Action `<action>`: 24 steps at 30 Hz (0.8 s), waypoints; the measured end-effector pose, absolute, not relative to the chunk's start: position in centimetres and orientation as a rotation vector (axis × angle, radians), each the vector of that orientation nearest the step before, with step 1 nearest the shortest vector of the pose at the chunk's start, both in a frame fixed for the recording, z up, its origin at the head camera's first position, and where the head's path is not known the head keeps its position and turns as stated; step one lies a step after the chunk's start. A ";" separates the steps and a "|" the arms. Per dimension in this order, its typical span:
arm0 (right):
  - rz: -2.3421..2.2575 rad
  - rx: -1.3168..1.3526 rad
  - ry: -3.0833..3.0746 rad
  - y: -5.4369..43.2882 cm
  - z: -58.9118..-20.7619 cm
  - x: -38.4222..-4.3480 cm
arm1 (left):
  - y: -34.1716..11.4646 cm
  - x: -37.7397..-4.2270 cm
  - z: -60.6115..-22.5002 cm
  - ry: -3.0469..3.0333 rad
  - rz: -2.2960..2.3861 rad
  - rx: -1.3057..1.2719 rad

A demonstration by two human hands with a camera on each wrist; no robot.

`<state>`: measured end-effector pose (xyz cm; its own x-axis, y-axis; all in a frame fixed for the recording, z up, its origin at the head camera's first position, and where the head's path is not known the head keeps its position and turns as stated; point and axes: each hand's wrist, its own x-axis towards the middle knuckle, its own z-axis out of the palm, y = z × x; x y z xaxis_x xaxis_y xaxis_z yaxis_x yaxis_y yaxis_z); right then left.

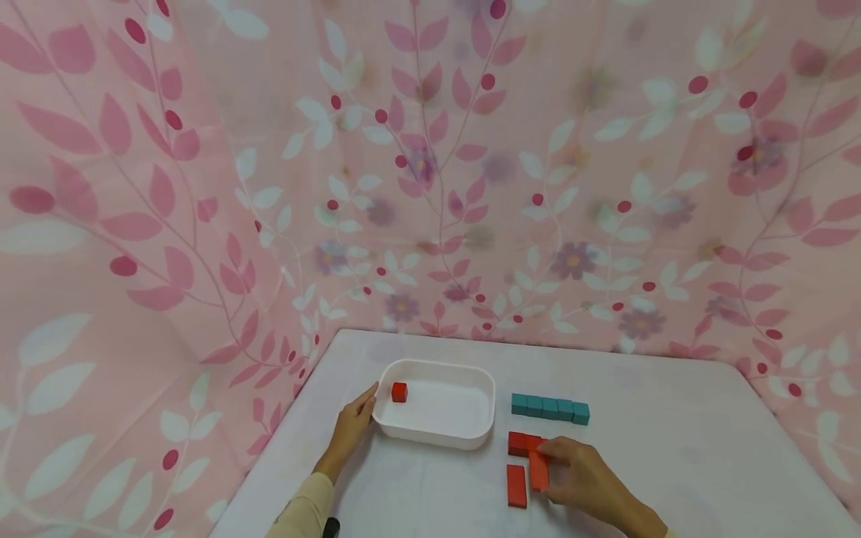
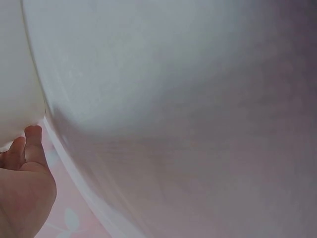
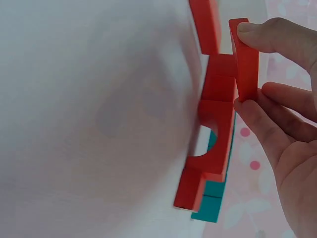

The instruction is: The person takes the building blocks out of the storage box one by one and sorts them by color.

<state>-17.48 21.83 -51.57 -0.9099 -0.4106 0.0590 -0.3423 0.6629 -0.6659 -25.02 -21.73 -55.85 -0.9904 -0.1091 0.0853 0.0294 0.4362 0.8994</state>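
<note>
On the white table (image 1: 673, 426), right hand (image 1: 585, 478) pinches a red block (image 1: 538, 471) among red pieces, partly hiding it. Left hand (image 1: 350, 430), fingers straight, touches the tray (image 1: 464, 437) holding a red cube (image 1: 399, 391). Teal row (image 1: 549, 408) lies far right; pink floral cloth (image 1: 430, 164) behind.

Tray (image 1: 437, 433) left on table (image 1: 673, 448), one cube (image 1: 399, 391) inside. Row of cubes (image 1: 549, 408) right of tray; blocks (image 1: 518, 467) in front of row.
</note>
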 end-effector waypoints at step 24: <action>-1.049 -0.527 2.728 21.3 -54.0 -16.7 | -21.7 -25.0 -55.9 -2.509 -1.625 0.062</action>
<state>-16.66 21.35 -53.97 -0.9228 -0.3840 -0.0325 -0.2634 0.6900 -0.6742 -24.99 -21.70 -55.94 -0.9877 -0.1168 0.1043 0.0474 0.4117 0.9101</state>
